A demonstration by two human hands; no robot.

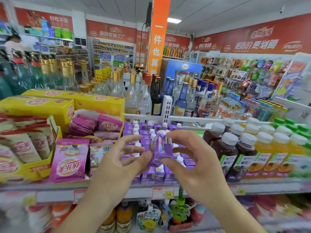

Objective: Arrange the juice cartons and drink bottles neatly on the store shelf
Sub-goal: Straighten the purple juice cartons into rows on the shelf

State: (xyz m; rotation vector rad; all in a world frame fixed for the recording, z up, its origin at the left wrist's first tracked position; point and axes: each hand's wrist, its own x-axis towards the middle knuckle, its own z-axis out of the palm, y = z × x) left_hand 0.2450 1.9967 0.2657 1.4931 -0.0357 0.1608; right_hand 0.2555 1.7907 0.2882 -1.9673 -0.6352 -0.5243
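The shop is brightly and evenly lit from above; a ceiling light panel [174, 20] at twelve o'clock glows white and blown out. Shadows are soft and faint. The wide lens bends straight lines toward the edges (the shelf edge [117, 193] bows across six o'clock). Motion blur smears the bottles [276, 148] at three o'clock, the yellow boxes [37, 106] at nine o'clock and the lower shelf. The centre is sharper, though slightly soft.

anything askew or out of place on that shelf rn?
Yes: one purple carton is off the shelf, tilted, pinched between the left hand and right hand above the upright block of purple cartons. The juice bottles to the right stand in straight rows. No spill shows.
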